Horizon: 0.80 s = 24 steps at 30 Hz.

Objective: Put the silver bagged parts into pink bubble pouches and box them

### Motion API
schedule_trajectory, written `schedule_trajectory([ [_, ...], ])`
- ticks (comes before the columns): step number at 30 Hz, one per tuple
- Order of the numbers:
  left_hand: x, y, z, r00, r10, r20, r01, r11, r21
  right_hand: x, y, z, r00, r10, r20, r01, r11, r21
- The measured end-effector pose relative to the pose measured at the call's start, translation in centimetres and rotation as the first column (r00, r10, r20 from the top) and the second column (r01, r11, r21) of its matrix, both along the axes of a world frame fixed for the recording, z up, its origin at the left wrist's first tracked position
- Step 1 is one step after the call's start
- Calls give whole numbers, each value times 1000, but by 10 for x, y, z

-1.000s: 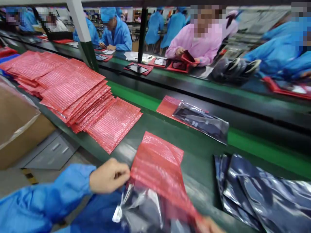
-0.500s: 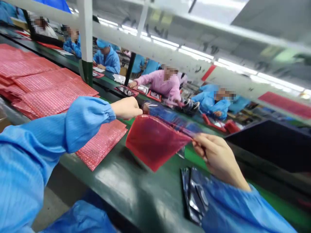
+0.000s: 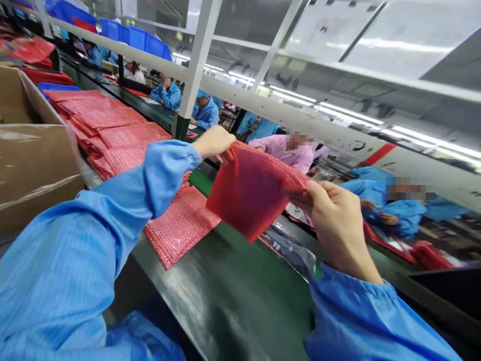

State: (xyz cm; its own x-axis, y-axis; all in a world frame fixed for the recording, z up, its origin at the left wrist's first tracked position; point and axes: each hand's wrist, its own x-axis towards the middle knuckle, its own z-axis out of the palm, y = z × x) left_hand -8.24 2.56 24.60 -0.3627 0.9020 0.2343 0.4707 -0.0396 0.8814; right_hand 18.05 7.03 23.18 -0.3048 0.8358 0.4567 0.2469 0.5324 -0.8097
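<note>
A red translucent bag hangs between my two hands above the green work surface, with something dark showing faintly inside it. My left hand is closed on its upper left corner. The upper right corner is pinched in my right hand. Below and left of the bag lies a red bubble-wrap bag. A clear plastic sleeve with dark parts rests on the surface behind, near my right wrist.
Piles of red bubble bags stretch along the left. An open cardboard box stands at the far left. A white post rises ahead. Several people sit across the line, one in pink.
The view has swung left, bringing the cardboard box into sight. The red bag is raised and held more squarely, still in both hands. The dark packets near my right sleeve are out of sight.
</note>
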Motion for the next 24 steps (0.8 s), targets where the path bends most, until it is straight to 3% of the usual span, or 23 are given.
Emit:
schedule_trajectory([
  [2,-21,-30,-23,992,101,-75,-93,990,107,-18,-19,-21,986,35,166,-75,968,240],
  [4,-31,-69,-56,959,203,-197,-197,979,48,-35,-39,-62,934,127,334,-239,917,319],
  [6,-30,-107,-92,937,234,-260,-277,951,-141,-51,-56,-117,840,324,435,-445,870,210],
  [7,-25,-122,-107,933,231,-277,-290,937,-195,-58,-64,-146,755,465,462,-559,825,84],
  [10,0,-147,-138,943,164,-290,-242,936,-256,-68,-77,-214,700,574,426,-613,788,-55],
  [12,21,-148,-145,952,130,-276,-205,943,-262,-61,-76,-240,733,559,386,-569,816,-102],
  [15,54,-132,-151,966,88,-241,-149,957,-248,-41,-54,-256,814,452,364,-417,892,-174],
  [19,106,-86,-167,975,6,-222,-49,980,-191,-5,1,-257,890,237,390,-178,967,-182],
  [21,135,-58,-182,973,-35,-229,-5,985,-172,17,31,-247,911,126,393,-80,988,-133],
  [24,173,-19,-215,944,-169,-283,110,971,-211,53,69,-217,927,-9,376,24,999,-34],
])
